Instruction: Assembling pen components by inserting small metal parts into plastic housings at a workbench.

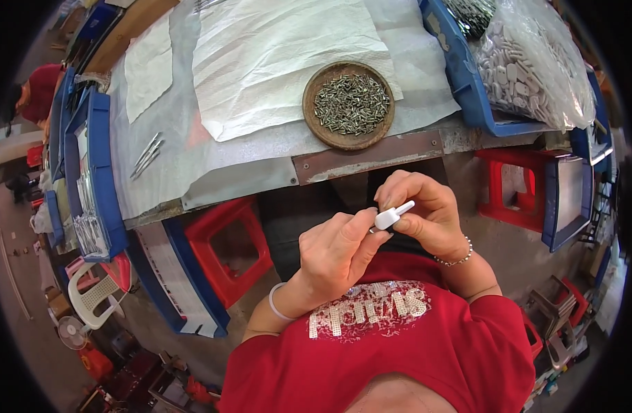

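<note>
Just in front of my red shirt, a small white plastic piece (386, 219) with a flat rounded body and a narrow stem sits between my two hands. My left hand (335, 249) pinches its wide end between thumb and fingertips. On the stem side, my right hand (431, 212) is closed, with thumb and bent fingers around the piece. The fingers partly cover it, so anything smaller in the grip is hidden. Beyond the hands, a round brown bowl (338, 142) full of short metal pins (351, 103) stands at the table's near edge.
White paper (274, 69) covers the table, with several thin metal pieces (147, 155) lying on its left. At right, a blue bin (462, 76) holds a clear bag of white plastic parts (519, 79). Blue trays (99, 138) line the left. Red stools (226, 241) stand below.
</note>
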Demonstrator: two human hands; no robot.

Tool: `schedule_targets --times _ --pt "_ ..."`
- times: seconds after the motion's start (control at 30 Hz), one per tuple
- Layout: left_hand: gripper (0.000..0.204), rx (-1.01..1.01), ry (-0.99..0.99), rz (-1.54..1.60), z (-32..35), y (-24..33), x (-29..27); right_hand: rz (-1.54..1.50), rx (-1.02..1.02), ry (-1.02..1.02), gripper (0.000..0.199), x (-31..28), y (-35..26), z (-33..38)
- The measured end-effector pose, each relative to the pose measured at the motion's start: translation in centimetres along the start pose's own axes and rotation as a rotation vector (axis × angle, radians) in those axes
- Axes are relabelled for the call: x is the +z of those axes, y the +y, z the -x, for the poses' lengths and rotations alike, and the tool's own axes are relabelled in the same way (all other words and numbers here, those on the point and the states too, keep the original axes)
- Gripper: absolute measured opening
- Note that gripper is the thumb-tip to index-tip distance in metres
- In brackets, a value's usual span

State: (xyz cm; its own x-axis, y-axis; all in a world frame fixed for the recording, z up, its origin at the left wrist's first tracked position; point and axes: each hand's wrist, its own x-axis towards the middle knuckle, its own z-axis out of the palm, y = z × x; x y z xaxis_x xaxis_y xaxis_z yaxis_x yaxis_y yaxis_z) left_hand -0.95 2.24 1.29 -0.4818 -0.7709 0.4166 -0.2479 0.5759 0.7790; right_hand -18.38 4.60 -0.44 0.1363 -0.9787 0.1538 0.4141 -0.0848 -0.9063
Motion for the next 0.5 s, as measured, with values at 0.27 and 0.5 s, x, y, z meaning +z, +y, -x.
schedule_targets --times 0.27,0.5 --pt "0.018 -0.471 -0.146 0.633 1.0 -0.1 -0.3 0.138 0.071 0.02 0.036 0.7 -1.6 -0.2" --pt "0.027 -1.04 -0.363 1.526 1.2 -0.2 0.5 -0.659 0.048 0.16 0.025 1.2 -2.1 -2.0"
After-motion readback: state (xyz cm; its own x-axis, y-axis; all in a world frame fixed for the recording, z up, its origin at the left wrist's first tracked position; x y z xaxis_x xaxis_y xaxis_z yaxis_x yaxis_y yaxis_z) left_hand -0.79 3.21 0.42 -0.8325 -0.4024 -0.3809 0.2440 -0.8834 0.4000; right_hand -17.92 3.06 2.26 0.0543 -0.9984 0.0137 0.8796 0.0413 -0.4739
